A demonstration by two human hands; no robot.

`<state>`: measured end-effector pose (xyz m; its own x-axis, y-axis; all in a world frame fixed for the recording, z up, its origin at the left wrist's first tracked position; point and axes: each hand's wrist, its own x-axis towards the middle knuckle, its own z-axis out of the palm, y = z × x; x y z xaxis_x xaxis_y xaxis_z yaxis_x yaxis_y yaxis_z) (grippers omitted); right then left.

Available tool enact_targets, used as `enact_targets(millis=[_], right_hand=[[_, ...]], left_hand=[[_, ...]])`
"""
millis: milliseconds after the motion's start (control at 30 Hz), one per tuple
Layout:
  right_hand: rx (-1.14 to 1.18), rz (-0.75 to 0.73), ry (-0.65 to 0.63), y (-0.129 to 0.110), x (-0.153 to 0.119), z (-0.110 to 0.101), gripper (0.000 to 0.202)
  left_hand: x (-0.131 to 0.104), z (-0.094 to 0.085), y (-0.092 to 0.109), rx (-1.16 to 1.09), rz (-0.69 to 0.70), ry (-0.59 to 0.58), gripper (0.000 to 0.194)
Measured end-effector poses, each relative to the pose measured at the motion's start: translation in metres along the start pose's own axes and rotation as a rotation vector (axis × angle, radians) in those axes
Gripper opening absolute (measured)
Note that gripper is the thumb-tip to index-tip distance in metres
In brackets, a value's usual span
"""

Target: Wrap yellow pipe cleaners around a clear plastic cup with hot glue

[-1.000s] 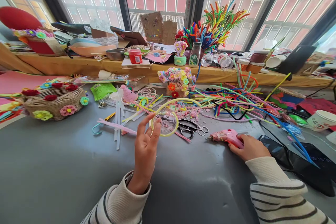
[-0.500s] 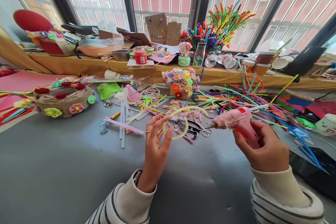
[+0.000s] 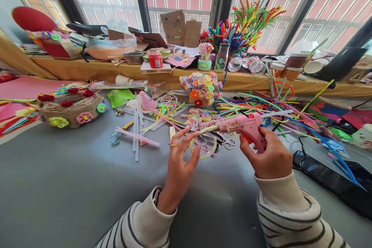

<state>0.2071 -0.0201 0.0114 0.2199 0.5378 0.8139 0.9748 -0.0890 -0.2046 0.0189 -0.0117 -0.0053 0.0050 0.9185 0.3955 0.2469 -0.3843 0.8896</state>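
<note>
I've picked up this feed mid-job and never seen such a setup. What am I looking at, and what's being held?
No machine here: these are a person's two bare hands, seen from a camera worn on their head, looking forward and down. The left hand holds a clear round piece with a yellow strip around its edge. The right hand grips a pink glue gun, nozzle pointing left. On the grey table lie a woven basket, translucent sticks and colourful stems.
</note>
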Motion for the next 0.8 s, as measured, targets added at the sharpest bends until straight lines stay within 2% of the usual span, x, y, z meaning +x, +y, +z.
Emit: enact_targets(millis=[800], right_hand=[[-0.016,-0.090,0.045,0.0002,-0.0014,-0.0008,0.035]], left_hand=[[-0.0011,0.0015,-0.0005,0.013,0.029,-0.009,0.028]])
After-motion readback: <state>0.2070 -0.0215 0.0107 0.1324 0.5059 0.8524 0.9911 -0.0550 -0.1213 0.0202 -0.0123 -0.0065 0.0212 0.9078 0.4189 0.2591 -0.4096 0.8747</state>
